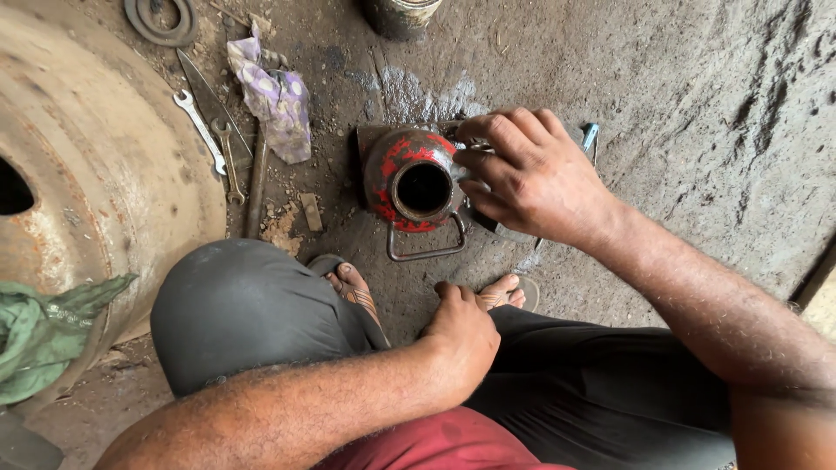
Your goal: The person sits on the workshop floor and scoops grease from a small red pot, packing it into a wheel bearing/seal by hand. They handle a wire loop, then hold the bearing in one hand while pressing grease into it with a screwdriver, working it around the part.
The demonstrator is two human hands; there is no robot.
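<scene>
A red, worn bottle jack (409,174) stands upright on the dirt floor, its top showing a dark round opening and a wire handle at its near side. My right hand (522,174) rests against the jack's right side, its fingers curled on a small part there that I cannot make out. My left hand (461,335) lies on my right leg near my sandalled feet (353,287) and holds nothing, fingers loosely bent.
A large rusty wheel rim (96,165) fills the left, with a green cloth (43,331) on it. Two spanners (213,144), a metal blade, a patterned rag (279,96) and a ring (161,17) lie at the back left. A can (401,16) stands at the top.
</scene>
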